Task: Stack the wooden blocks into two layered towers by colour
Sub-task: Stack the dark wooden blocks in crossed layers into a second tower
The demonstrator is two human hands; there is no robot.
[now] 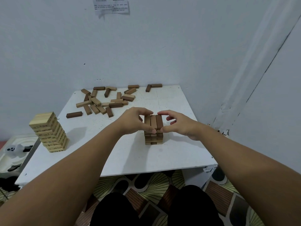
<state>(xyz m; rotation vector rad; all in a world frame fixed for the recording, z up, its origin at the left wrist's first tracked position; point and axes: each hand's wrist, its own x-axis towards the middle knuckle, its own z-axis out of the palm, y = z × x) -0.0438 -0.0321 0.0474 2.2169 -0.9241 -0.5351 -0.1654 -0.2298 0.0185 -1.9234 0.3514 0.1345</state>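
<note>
A short tower of brown blocks [153,136] stands mid-table, its top layer made of three dark blocks side by side. My left hand [135,121] pinches the top layer from the left, thumb at the near end and fingers over the far end. My right hand [177,123] pinches the same layer from the right, thumb at the near corner and forefinger at the far corner. A taller tower of pale blocks [48,132] stands at the table's left edge. Several loose brown and pale blocks [104,100] lie scattered at the back.
The white table [114,154] is pushed against a grey wall, with a corner on the right. Two dark blocks [154,86] lie at the back edge and one dark block [74,114] lies apart on the left. A white tray with a toy [14,150] sits lower left.
</note>
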